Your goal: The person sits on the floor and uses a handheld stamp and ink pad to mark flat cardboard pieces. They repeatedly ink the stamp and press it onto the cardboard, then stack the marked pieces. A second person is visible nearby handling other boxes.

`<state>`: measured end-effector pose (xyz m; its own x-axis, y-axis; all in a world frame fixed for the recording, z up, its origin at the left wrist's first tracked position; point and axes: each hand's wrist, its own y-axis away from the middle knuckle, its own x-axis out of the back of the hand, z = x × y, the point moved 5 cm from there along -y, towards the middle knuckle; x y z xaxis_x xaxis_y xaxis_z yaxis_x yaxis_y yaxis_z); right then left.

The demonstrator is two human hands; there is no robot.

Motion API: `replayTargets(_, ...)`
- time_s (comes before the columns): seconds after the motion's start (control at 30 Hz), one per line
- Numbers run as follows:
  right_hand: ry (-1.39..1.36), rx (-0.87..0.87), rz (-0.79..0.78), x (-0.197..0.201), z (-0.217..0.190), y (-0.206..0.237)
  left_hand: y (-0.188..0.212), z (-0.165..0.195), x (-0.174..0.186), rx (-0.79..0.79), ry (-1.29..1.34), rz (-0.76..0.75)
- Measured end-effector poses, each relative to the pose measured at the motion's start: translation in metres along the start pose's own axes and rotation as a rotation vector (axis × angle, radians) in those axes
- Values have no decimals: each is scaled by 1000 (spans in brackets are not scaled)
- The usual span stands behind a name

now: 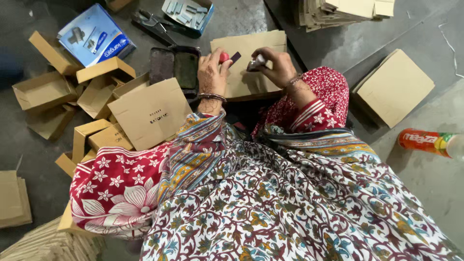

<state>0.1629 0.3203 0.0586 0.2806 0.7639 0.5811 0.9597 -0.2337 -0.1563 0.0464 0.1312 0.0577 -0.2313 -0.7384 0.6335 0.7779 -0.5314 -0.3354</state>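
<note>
Two hands over flat carton [251, 72], left hand [211, 72] grip closed on red-knobbed stamp [227, 57], right hand [275, 65] grip pinching small stamp [256, 62]

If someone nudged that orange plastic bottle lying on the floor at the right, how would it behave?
The orange bottle lies on its side on the grey floor, so its round body would probably roll if nudged sideways. It looks like thin plastic, so likely light and slightly squashy, with a smooth label that may be a bit slippery. How full it is cannot be told.

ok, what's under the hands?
A flat cardboard sheet lies under both the left hand, which grips a red-knobbed stamp, and the right hand. Its near edge is hidden by the patterned sleeves; nothing beneath it shows.
</note>
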Motion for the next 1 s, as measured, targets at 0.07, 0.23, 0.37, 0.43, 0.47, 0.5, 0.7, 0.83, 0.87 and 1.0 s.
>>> replayTargets(0.07, -137, -35, 176, 24, 13, 6, -3, 9, -25, -84, -11, -21)
replayTargets(0.23, -665, -194, 490, 66, 54, 40, 1, 37, -77, -302, -171, -169)
replayTargets(0.37, -719, -239, 521, 57, 71, 48, 8, 43, -84, -286, -262, -259)
replayTargets(0.43, -720, -285, 539, 48, 79, 48, 7, 47, -80, -301, -273, -208)
replayTargets(0.47, -774, -281, 546, 44, 83, 45, 5, 48, -77, -322, -284, -171)
replayTargets(0.5, -827, -279, 551, 39, 86, 43, 0, 43, -74, -242, -233, -161)
replayTargets(0.7, -1069, -288, 580, 10, 103, 46, 7, -35, -20, 298, 182, 205)
replayTargets(0.83, -924, -323, 520, -4, 102, 41, 38, -69, -18, 510, 417, 125)
replayTargets(0.87, -905, -321, 517, -5, 101, 40, 46, -69, -20, 542, 407, 114)
replayTargets(1.0, -880, -314, 503, 0, 96, 39, 49, -55, -24, 492, 268, 102)
